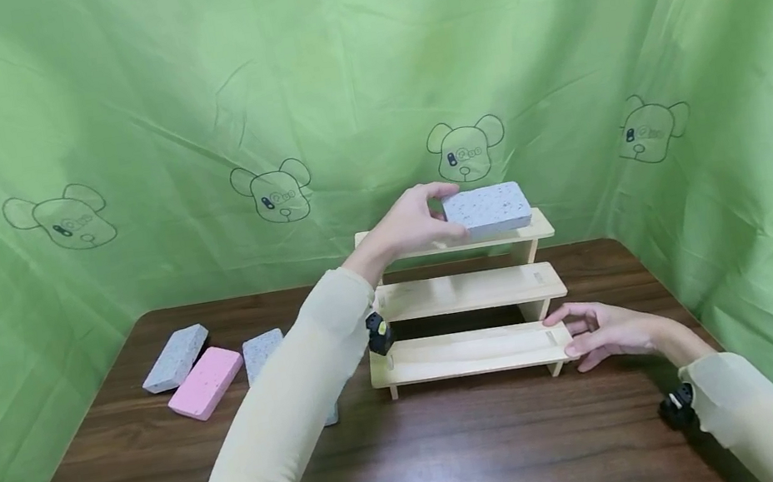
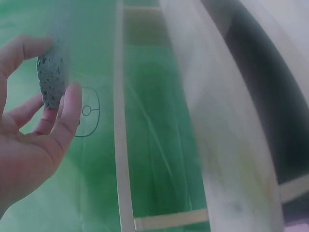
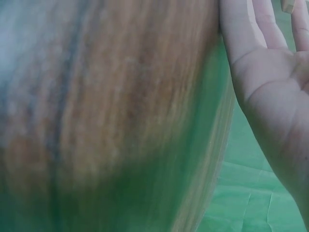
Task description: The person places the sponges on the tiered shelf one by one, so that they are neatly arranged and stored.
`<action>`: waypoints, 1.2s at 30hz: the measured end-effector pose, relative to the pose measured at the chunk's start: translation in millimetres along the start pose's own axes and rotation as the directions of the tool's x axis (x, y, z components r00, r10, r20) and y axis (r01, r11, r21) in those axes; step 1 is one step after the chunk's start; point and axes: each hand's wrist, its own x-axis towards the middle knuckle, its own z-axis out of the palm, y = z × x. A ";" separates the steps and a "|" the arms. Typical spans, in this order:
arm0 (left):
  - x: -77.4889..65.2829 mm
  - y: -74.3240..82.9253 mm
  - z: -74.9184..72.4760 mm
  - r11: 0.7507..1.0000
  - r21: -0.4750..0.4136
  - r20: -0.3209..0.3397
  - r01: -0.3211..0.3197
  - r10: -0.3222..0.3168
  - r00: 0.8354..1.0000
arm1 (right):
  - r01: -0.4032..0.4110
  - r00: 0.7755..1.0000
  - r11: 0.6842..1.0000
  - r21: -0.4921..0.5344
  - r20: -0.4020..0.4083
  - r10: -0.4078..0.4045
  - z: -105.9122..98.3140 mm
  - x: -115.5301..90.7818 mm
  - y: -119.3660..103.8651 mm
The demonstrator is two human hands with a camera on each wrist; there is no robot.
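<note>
Between the thumb and fingers of my left hand (image 1: pixel 415 221) is a pale blue-grey pumice stone (image 1: pixel 488 209), pinched at its left end. It is held level at the right part of the top tier of a three-tier wooden display shelf (image 1: pixel 466 291). In the left wrist view the pitted stone (image 2: pixel 52 72) shows edge-on, apart from the wood. My right hand (image 1: pixel 617 332) grips the right end of the bottom tier, thumb at the front and index finger on top. The right wrist view shows mainly its palm (image 3: pixel 275 82); most fingertips are cut off.
On the brown wooden table (image 1: pixel 511 449), to the left, lie a blue-grey stone (image 1: pixel 177 358), a pink stone (image 1: pixel 207 383) and another blue-grey stone (image 1: pixel 261 350). My left sleeve partly hides the stones nearest it. A green curtain (image 1: pixel 344 71) surrounds the table's back and sides.
</note>
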 end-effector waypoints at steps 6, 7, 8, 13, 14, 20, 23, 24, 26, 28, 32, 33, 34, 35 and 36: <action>9.4 0.6 5.9 1.000 -0.018 -0.070 0.016 -0.017 0.997 | 0.002 1.000 1.000 -0.001 0.001 -0.002 1.7 -1.8 -1.0; 10.9 0.2 7.1 1.000 -0.022 -0.078 0.017 -0.019 0.997 | 0.003 1.000 1.000 -0.002 0.003 -0.003 2.1 -2.2 -1.5; 12.3 -0.1 8.3 0.999 -0.033 -0.080 0.023 -0.026 0.996 | 0.003 1.000 1.000 -0.004 0.003 -0.003 2.2 -2.7 -2.0; 18.5 -2.0 15.6 0.999 -0.044 -0.093 0.031 -0.035 0.995 | 0.003 1.000 1.000 -0.016 -0.010 -0.004 1.5 -5.5 -2.8; 19.7 -2.4 17.1 0.999 -0.039 -0.099 0.033 -0.036 0.994 | 0.004 1.000 1.000 -0.018 -0.011 -0.004 1.2 -6.0 -2.7; 23.8 -6.6 26.2 0.995 -0.063 -0.108 0.073 -0.079 0.991 | 0.006 1.000 1.000 -0.006 -0.002 -0.006 2.1 -5.9 0.1; 24.4 -8.6 29.2 0.994 -0.077 -0.112 0.080 -0.088 0.990 | 0.007 1.000 1.000 -0.010 -0.002 -0.007 2.6 -5.1 1.1; 24.5 -9.1 29.6 0.994 -0.076 -0.114 0.082 -0.090 0.989 | 0.007 1.000 1.000 -0.013 -0.004 -0.007 2.6 -4.8 1.1; 25.0 -10.0 30.3 0.995 -0.070 -0.125 0.078 -0.086 0.988 | 0.007 1.000 1.000 -0.021 -0.008 -0.007 2.2 -4.6 0.4; 25.8 -10.9 30.6 0.996 -0.053 -0.135 0.075 -0.082 0.987 | 0.009 1.000 1.000 -0.028 -0.010 -0.010 1.5 -4.8 -0.3; 27.1 -12.5 32.8 0.997 -0.014 -0.153 0.081 -0.082 0.985 | 0.013 1.000 1.000 -0.024 -0.012 -0.013 0.1 -6.0 -0.2; 27.7 -13.2 33.8 0.996 -0.007 -0.155 0.084 -0.084 0.984 | 0.013 1.000 1.000 -0.021 -0.011 -0.013 -0.1 -6.3 0.6; 28.0 -13.5 35.1 0.996 -0.002 -0.160 0.087 -0.086 0.983 | 0.013 1.000 1.000 -0.018 -0.012 -0.013 -0.2 -6.8 1.5; 28.6 -13.9 36.1 0.996 0.002 -0.164 0.092 -0.090 0.982 | 0.014 1.000 1.000 -0.016 -0.012 -0.015 -0.2 -7.3 2.3; 29.0 -14.0 37.4 0.995 0.003 -0.168 0.096 -0.094 0.981 | 0.014 1.000 1.000 -0.014 -0.014 -0.014 0.0 -7.9 2.9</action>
